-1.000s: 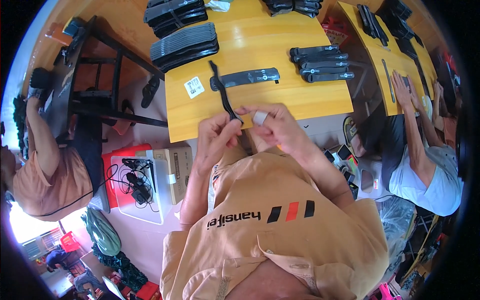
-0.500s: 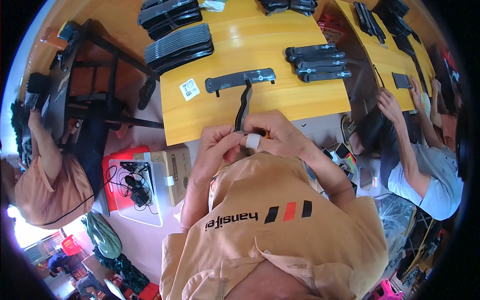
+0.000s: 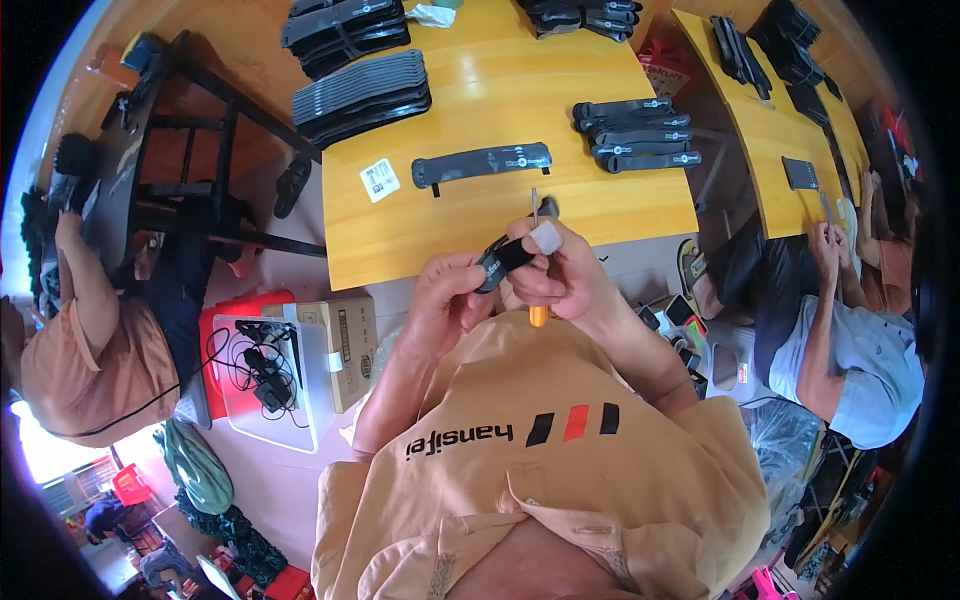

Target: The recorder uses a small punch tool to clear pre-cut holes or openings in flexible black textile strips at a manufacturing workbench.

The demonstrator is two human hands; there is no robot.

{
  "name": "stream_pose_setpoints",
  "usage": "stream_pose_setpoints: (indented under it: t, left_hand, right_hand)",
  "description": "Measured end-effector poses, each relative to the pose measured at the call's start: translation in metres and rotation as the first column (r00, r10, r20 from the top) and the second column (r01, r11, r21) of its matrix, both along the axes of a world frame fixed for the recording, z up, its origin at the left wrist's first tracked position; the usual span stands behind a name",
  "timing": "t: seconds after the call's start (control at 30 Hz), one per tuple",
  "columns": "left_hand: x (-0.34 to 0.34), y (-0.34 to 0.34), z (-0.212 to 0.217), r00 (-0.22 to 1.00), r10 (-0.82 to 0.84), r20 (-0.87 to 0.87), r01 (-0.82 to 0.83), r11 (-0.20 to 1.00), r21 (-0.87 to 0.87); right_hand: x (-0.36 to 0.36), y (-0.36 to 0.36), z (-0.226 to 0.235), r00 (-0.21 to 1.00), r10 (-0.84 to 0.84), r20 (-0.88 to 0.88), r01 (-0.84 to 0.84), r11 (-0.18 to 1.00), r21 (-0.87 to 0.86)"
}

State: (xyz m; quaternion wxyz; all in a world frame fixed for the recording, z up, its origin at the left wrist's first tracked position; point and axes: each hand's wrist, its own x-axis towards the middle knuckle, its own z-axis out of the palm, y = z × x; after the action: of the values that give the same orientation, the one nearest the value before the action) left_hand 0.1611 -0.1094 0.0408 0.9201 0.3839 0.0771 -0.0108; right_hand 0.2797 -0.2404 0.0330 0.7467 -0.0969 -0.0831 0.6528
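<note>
Over the near edge of the yellow table, my left hand point(image 3: 445, 295) pinches one end of a black strap point(image 3: 490, 268) with small pale print. My right hand point(image 3: 578, 280), a white wrap on one finger, closes around a screwdriver point(image 3: 538, 316); its orange handle points toward me and its thin metal shaft away. The strap's other part reaches the right fingers, which seem to grip it too. Just beyond my hands, a flat dark grey strip point(image 3: 482, 164) with two small black tabs lies crosswise on the table, touched by neither hand.
Stacked black strips point(image 3: 362, 95) stand at the table's far left, and a smaller pile of strips point(image 3: 640, 135) lies right. A white label point(image 3: 379, 179) is near the left edge. Left of me are a clear bin of cables point(image 3: 315, 380) and a cardboard box point(image 3: 352, 350). Co-workers sit on both sides.
The strap, earlier stretched away from me over the table, is now drawn in and bent between my hands. My right hand has turned, bringing the screwdriver's shaft and handle into sight.
</note>
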Motion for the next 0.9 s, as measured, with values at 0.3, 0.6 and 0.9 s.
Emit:
stream_pose_setpoints:
  t: [0.3, 0.6, 0.9]
  left_hand:
    - [0.0, 0.001, 0.01, 0.961, 0.092, -0.261, 0.09, 0.79, 0.607]
    - [0.0, -0.006, 0.005, 0.969, 0.061, -0.238, 0.069, 0.862, 0.501]
    - [-0.058, 0.049, -0.02, 0.967, 0.02, -0.255, -0.013, 0.999, 0.031]
  right_hand:
    - [-0.008, -0.005, -0.004, 0.702, -0.025, 0.712, 0.328, 0.898, -0.293]
    - [-0.012, -0.01, -0.003, 0.461, -0.109, 0.881, 0.542, 0.82, -0.182]
    - [0.097, -0.07, 0.01, 0.702, -0.706, 0.097, 0.683, 0.628, -0.373]
